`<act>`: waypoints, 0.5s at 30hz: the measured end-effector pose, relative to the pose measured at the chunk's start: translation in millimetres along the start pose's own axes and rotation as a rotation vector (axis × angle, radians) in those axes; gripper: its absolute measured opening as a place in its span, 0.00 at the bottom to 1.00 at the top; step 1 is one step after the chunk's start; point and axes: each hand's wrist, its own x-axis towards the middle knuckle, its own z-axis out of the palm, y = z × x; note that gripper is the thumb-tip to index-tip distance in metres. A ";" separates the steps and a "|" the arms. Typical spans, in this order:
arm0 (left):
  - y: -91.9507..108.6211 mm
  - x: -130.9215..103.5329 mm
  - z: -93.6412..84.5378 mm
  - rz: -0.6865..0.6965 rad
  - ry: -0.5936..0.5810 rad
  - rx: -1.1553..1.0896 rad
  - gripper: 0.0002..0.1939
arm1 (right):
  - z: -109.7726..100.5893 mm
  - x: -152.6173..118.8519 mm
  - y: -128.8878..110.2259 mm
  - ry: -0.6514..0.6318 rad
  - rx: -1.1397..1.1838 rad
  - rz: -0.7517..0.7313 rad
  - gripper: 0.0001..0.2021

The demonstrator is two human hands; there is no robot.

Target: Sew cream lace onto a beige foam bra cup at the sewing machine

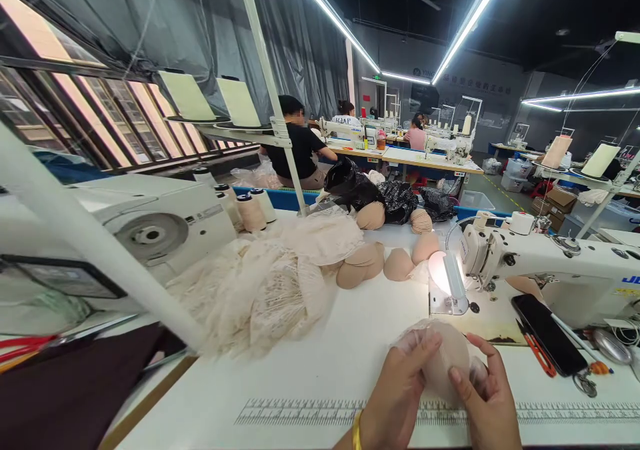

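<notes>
Between my two hands is a beige bra cup (447,363) with thin sheer fabric around it, raised over the front of the white table. My left hand (407,377) grips its left side, thumb across the top. On the right edge, my right hand (485,390) pinches the cup with thumb and fingers, and some sheer fabric shows beside them. Beyond the hands stands a white sewing machine (560,257), its lamp (454,273) lit near the needle area. More beige bra cups (360,265) lie in stacks farther back, beside a heap of cream lace fabric (280,283).
A black phone (549,333), an orange cutter (540,353) and keys lie at the right. A printed ruler (300,410) runs along the front edge. Thread cones (251,211) and a thread-stand pole (270,83) rise at left. Black plastic bags (397,200) and a seated person (295,147) are behind.
</notes>
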 end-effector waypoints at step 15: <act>69.7 31.6 -11.0 0.335 -1.042 1.397 0.08 | -53.4 80.4 -50.3 -0.646 -1.005 -1.066 0.12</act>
